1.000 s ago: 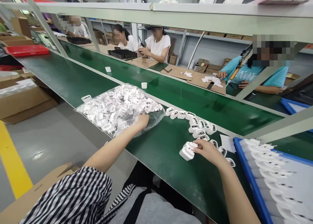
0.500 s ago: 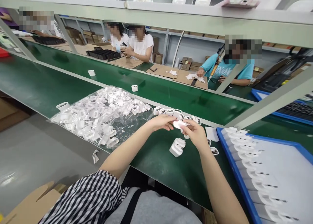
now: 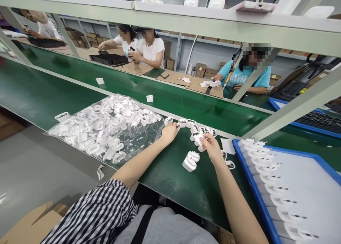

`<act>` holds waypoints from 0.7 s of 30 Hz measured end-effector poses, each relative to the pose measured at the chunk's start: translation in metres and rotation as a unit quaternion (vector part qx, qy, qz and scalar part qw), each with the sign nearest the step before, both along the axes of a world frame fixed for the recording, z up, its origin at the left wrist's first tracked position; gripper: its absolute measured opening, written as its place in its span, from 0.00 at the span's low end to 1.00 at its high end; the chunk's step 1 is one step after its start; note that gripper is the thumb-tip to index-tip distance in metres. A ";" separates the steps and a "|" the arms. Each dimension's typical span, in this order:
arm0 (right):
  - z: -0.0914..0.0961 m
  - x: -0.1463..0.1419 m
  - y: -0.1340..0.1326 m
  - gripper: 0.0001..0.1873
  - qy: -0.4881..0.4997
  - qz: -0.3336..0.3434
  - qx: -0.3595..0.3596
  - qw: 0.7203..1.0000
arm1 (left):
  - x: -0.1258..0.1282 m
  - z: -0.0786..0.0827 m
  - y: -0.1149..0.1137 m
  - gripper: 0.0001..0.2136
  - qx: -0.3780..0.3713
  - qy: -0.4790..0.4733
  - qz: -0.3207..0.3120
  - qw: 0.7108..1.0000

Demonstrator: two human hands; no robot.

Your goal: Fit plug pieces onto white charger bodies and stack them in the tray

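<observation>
My left hand (image 3: 169, 132) rests on the green bench (image 3: 173, 173) with its fingertips at the left end of a row of small white charger shells (image 3: 198, 127); its fingers are curled on one of them. My right hand (image 3: 212, 147) is pinched on a white charger part (image 3: 198, 141) just right of that row. Two joined white charger bodies (image 3: 190, 161) lie loose on the bench below both hands. A clear plastic bag heaped with white plug parts (image 3: 106, 126) lies to the left of my left hand.
A blue tray (image 3: 269, 208) lined with white chargers stands at the right. Beyond the bench runs a green conveyor belt (image 3: 149, 86) carrying single white chargers (image 3: 149, 98). Several other people sit working on the far side. A metal rack frame (image 3: 170, 18) crosses overhead.
My hands were raised together holding a white part; now the left hand has dropped to the row's left end and the right hand has lowered beside the row.
</observation>
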State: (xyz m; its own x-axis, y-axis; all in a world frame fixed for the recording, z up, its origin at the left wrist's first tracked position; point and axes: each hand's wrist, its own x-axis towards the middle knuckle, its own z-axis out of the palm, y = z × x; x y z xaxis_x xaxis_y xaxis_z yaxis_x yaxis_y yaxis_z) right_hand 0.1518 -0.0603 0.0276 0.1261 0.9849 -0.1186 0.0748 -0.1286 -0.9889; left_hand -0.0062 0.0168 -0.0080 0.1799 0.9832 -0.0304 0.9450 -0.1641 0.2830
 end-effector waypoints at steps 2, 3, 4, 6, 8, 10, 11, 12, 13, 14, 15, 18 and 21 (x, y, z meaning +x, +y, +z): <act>-0.006 0.000 0.004 0.08 -0.049 -0.001 0.012 0.999 | -0.002 -0.001 -0.010 0.16 -0.021 -0.050 -0.032 0.998; -0.008 0.000 0.007 0.07 -0.071 0.001 0.019 0.997 | -0.003 -0.001 -0.017 0.18 -0.033 -0.085 -0.051 0.995; -0.011 0.000 0.010 0.08 -0.095 0.005 0.031 0.995 | -0.004 -0.003 -0.023 0.19 -0.044 -0.124 -0.071 0.989; -0.015 -0.002 0.015 0.10 -0.142 0.024 0.058 0.988 | -0.004 -0.005 -0.036 0.19 -0.068 -0.198 -0.110 0.972; -0.018 -0.005 0.021 0.10 -0.173 0.059 0.068 0.981 | -0.003 -0.009 -0.045 0.16 -0.094 -0.246 -0.128 0.956; -0.017 -0.007 0.025 0.12 -0.180 0.103 0.042 0.977 | -0.002 -0.012 -0.051 0.15 -0.109 -0.276 -0.125 0.947; -0.015 -0.007 0.026 0.13 -0.180 0.127 0.021 0.975 | -0.002 -0.014 -0.052 0.15 -0.111 -0.285 -0.118 0.945; -0.013 -0.007 0.027 0.15 -0.182 0.149 0.002 0.972 | -0.001 -0.015 -0.052 0.15 -0.111 -0.293 -0.111 0.943; -0.011 -0.007 0.027 0.17 -0.188 0.167 -0.014 0.968 | -0.001 -0.016 -0.052 0.15 -0.110 -0.299 -0.105 0.942; -0.009 -0.005 0.027 0.19 -0.196 0.178 -0.024 0.964 | -0.001 -0.017 -0.051 0.15 -0.108 -0.303 -0.102 0.941; -0.006 -0.004 0.027 0.21 -0.209 0.185 -0.029 0.960 | 0.000 -0.018 -0.051 0.15 -0.106 -0.307 -0.098 0.941; -0.002 0.001 0.027 0.18 -0.290 0.192 -0.037 0.937 | 0.003 -0.018 -0.049 0.15 -0.101 -0.320 -0.086 0.938; -0.004 0.000 0.029 0.11 -0.431 0.195 -0.017 0.881 | 0.007 -0.017 -0.049 0.15 -0.099 -0.328 -0.065 0.937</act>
State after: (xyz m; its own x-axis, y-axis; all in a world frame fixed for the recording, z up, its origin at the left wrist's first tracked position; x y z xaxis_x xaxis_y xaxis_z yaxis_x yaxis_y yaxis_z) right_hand 0.1521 -0.0315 0.0241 -0.1631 0.9712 -0.1737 0.8409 0.0448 -0.5393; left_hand 0.0003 -0.0321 -0.0251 0.3424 0.9382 -0.0505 0.5327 -0.1496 0.8330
